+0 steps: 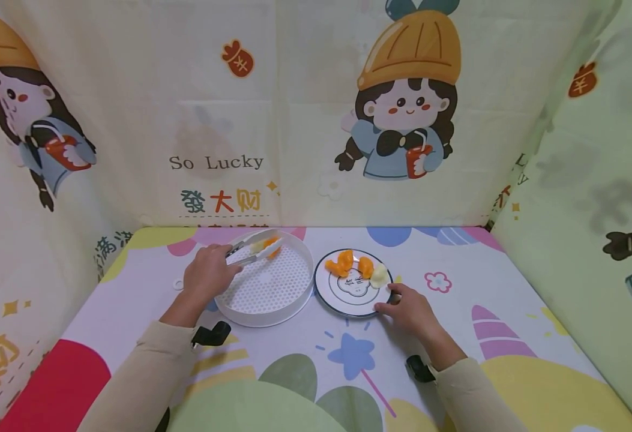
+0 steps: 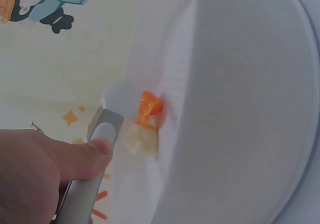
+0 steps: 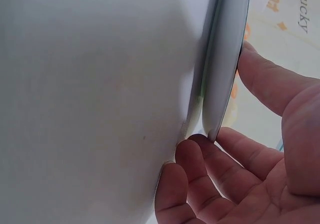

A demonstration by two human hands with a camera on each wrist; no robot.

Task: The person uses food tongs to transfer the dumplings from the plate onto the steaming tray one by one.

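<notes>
My left hand [image 1: 210, 276] grips silver tongs [image 1: 243, 242] with pale tips over a round white tray with a perforated floor [image 1: 264, 294]. Between the tong arms show an orange food-like piece [image 2: 150, 106] and a pale yellow one [image 2: 141, 140]. Whether the tips squeeze either piece, I cannot tell. To the right stands a white plate with a dark rim [image 1: 337, 295], carrying several orange pieces [image 1: 345, 260] and a pale yellow piece [image 1: 379, 276]. My right hand [image 1: 413, 309] holds this plate's right edge, thumb on the rim and other fingers curled beneath it.
A patterned cloth [image 1: 348, 354] covers the table, which meets printed curtains [image 1: 305, 132] at the back and both sides. The tray and plate stand close together near the back. Dark wrist devices [image 1: 212, 334] sit on both wrists.
</notes>
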